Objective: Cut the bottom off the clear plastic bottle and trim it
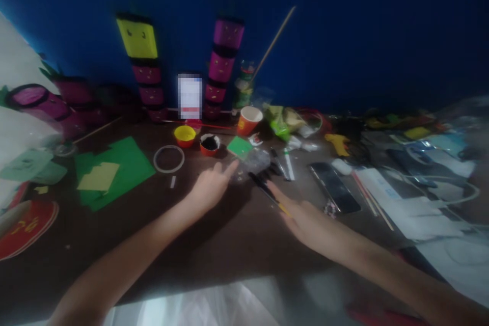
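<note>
Two hands at work over a cluttered brown table (183, 254).
Head view: the right hand (303, 219) has its grip closed on a slim dark tool (263, 186) with a yellow part, angled near the middle of the table. The left hand (211, 187) points its index finger just short of a small green square (240, 147); blur hides whether its grip holds anything. Beyond stand a black-filled cup (210, 144) and a yellow-lined cup (185, 135).

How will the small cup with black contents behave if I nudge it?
The small cup looks squat, so it may slide before tipping. Its thin, ragged rim suggests light, squeezable walls. The open top could let the black contents spill if liquid.
</note>
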Demonstrator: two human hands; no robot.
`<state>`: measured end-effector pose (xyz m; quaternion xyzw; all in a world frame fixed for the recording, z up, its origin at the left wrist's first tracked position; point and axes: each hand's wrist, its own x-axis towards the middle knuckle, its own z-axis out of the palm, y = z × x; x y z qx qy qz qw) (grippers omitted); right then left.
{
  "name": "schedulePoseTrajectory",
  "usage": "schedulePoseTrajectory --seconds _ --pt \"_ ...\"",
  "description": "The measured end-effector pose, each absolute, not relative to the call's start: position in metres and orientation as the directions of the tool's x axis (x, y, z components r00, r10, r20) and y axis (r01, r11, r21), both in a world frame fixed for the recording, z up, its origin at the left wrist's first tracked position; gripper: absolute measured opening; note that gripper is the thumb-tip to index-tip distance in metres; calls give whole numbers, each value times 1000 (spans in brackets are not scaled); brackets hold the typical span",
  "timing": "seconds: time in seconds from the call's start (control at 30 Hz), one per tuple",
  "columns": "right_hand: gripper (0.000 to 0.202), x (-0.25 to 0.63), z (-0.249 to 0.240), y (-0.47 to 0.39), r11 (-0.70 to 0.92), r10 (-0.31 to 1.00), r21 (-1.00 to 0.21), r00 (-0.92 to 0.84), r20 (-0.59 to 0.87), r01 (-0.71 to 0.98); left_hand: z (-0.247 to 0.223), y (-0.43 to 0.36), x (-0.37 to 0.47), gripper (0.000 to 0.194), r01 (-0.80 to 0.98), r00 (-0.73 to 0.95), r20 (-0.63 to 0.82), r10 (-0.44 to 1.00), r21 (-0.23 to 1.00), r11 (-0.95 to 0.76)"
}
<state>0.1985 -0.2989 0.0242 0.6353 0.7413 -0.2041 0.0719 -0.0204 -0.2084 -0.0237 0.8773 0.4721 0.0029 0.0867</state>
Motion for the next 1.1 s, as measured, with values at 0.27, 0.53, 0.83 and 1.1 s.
schedulePoseTrajectory --seconds 0.27,0.53,0.83,1.1 --pt "61 184 66 -288 73 903 -171 -138 -407 983 -24 -202 -25 69 824 522 -36 852 276 -494" --pt "67 177 49 -289 48 895 -37 -59 -443 998 -25 -201 -25 68 801 541 -21 841 317 -508" --pt "65 180 34 -285 149 904 -91 -173 -390 985 -24 -200 -24 65 805 530 -53 846 344 -483" --pt "63 189 38 -283 109 907 -164 -166 -388 980 -21 -200 -25 69 820 498 -37 866 345 -457"
